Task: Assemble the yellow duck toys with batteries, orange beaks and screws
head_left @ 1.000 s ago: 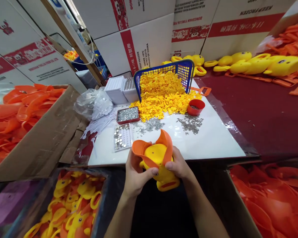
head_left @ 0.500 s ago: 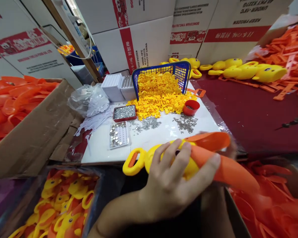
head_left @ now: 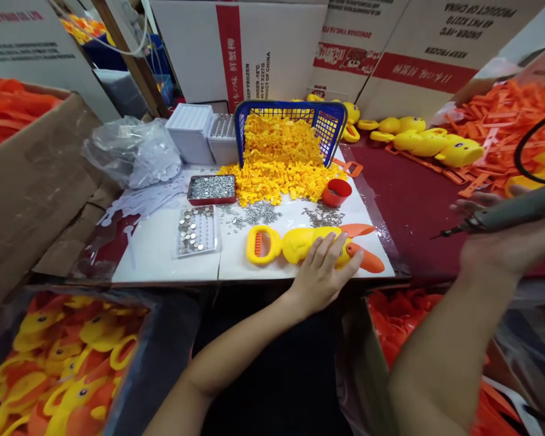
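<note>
A yellow duck toy (head_left: 300, 242) with an orange beak and a looped handle lies on its side on the white board (head_left: 163, 254). My left hand (head_left: 322, 272) rests on its head end, fingers spread over it, pressing it to the board. Off to the right, my right hand (head_left: 508, 242) is blurred and grips an electric screwdriver (head_left: 508, 215), whose tip points left above the dark red tabletop. A black cable (head_left: 527, 142) loops up from the tool.
A blue basket (head_left: 290, 115) spills small yellow parts onto the board beside a red cup (head_left: 336, 192), a red tray of screws (head_left: 211, 189) and a clear tray of discs (head_left: 195, 230). Boxes of orange parts stand left and right; assembled ducks (head_left: 63, 363) fill a bin at lower left.
The duck has gone from both hands in front of me down onto the board, held by my left hand alone. My right hand has moved right and taken hold of the screwdriver.
</note>
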A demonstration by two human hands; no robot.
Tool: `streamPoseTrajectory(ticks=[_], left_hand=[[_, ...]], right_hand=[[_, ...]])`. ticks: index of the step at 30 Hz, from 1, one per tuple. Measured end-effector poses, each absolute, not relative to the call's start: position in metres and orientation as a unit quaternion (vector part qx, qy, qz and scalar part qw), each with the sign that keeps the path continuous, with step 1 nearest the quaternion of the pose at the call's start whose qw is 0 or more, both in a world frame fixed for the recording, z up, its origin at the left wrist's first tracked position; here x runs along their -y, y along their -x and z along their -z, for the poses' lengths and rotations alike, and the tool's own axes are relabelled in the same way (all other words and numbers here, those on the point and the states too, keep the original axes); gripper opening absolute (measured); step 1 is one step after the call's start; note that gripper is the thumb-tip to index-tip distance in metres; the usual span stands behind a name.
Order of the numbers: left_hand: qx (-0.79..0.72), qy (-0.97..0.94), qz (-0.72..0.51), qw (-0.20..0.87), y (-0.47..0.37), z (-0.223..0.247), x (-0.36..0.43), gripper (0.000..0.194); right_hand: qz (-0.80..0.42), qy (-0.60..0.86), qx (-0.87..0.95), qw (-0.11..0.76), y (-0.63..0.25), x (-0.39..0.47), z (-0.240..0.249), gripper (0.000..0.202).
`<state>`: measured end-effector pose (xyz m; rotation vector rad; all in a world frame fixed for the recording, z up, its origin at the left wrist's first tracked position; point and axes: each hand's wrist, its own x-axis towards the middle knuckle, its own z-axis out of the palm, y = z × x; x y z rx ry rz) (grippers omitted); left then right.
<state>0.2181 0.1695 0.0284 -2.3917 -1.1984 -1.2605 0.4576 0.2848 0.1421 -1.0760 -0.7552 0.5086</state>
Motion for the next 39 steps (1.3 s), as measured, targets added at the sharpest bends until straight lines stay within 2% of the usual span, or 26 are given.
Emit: streamPoseTrajectory(ticks=[3, 5, 7, 9, 14, 18, 24, 32, 39], left_hand=[[0.413, 0.801, 0.433, 0.013, -0.186, -0.045, -0.168, 0.044], [0.470, 0.766, 0.439, -0.004, -0.152, -0.058, -0.180, 0.032], [0.572, 0.729, 0.373, -0.040, -0.117, -0.069, -0.202, 0.029], [0.659, 0.709, 0.240, -0.077, -0.089, -0.074, -0.228, 0.032], [0.661, 0.726, 0.166, -0.092, -0.069, -0.071, -0.259, 0.024], [0.646, 0.745, 0.131, -0.099, -0.075, -0.072, -0.258, 0.025], [0.615, 0.775, 0.098, -0.110, -0.075, -0.079, -0.266, 0.018], [0.587, 0.799, 0.089, -0.096, -0.076, -0.083, -0.266, 0.027], [0.580, 0.789, 0.175, -0.107, -0.068, -0.081, -0.260, 0.027]], right_hand=[[-0.180, 0.462, 0.331, 0.803, -0.438, -0.284, -0.141, 0.026], [-0.162, 0.415, 0.380, 0.811, -0.428, -0.277, -0.142, 0.016], [-0.189, 0.382, 0.430, 0.796, -0.417, -0.269, -0.145, 0.018], [-0.254, 0.369, 0.457, 0.769, -0.403, -0.261, -0.153, 0.021], [-0.284, 0.340, 0.464, 0.767, -0.366, -0.246, -0.177, 0.032], [-0.295, 0.356, 0.483, 0.744, -0.351, -0.238, -0.181, 0.031], [-0.320, 0.363, 0.477, 0.734, -0.341, -0.228, -0.175, 0.027], [-0.280, 0.390, 0.386, 0.788, -0.360, -0.221, -0.181, 0.030], [-0.303, 0.377, 0.385, 0.786, -0.369, -0.214, -0.181, 0.035]])
